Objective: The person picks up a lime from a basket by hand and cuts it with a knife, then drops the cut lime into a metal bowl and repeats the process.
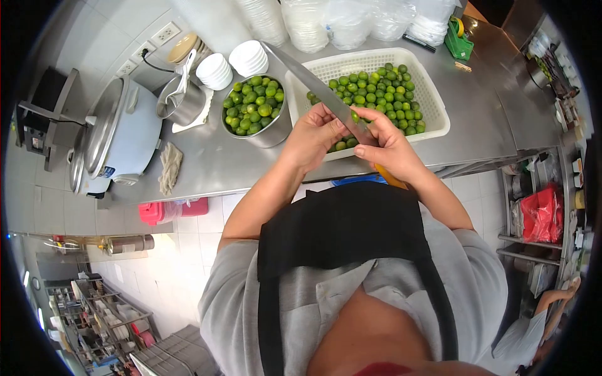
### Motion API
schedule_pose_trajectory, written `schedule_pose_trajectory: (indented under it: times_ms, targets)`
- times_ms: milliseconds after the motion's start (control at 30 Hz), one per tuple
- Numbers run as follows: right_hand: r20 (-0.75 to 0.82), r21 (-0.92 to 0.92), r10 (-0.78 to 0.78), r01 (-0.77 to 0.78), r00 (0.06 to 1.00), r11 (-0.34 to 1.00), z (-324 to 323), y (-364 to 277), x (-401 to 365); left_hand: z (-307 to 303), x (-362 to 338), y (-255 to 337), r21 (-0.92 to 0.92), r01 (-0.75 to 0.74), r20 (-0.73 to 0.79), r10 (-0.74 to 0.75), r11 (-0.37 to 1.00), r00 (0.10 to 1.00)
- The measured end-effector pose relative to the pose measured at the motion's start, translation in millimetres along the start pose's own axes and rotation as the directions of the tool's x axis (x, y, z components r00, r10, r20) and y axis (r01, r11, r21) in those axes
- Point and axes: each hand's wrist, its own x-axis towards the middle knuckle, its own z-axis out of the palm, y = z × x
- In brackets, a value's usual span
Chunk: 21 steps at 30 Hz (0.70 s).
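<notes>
A long knife [305, 76] slants across in front of me, its blade tip at the upper left and its orange handle below my right hand. My right hand [392, 147] is closed around the knife near the base of the blade. A small green lime [355, 117] shows between its fingers and the blade. My left hand [313, 138] is pinched against the other side of the blade; what its fingertips hold is hidden. Beneath both hands is a white perforated basket [439, 116] with many limes [389, 94]. A steel pot [271, 133] heaped with limes [254, 103] stands left of it.
On the steel counter [476, 94] are stacked white bowls [249, 57], a small steel pot [185, 103], a large cooker [128, 125] and a crumpled cloth [170, 168]. Bagged containers [351, 28] line the back, near a green tape dispenser [459, 42]. Another person's arm [555, 297] appears far right.
</notes>
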Motion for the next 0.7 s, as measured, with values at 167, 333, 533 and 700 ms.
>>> schedule_pose_trajectory:
  times_ms: [167, 333, 533, 700]
  targets:
    - [-0.002, 0.106, 0.039, -0.038, 0.999, 0.994, 3, -7, -3, -32, 13, 41, 0.813, -0.069, -0.220, 0.415, 0.578, 0.883]
    - [-0.082, 0.094, 0.039, -0.031, 0.996, 0.995, -12, -12, -7, -102, 26, 67, 0.975, 0.220, -0.162, 0.575, -0.032, 0.802]
    - [-0.086, 0.114, 0.032, -0.022, 0.996, 0.993, -19, -9, -9, -98, 26, 69, 0.865, 0.349, -0.202, 0.387, -0.361, 0.900]
    - [-0.121, 0.078, 0.020, -0.011, 0.992, 0.997, -18, -11, -11, -87, 24, 64, 0.864, 0.303, -0.171, 0.333, -0.402, 0.928]
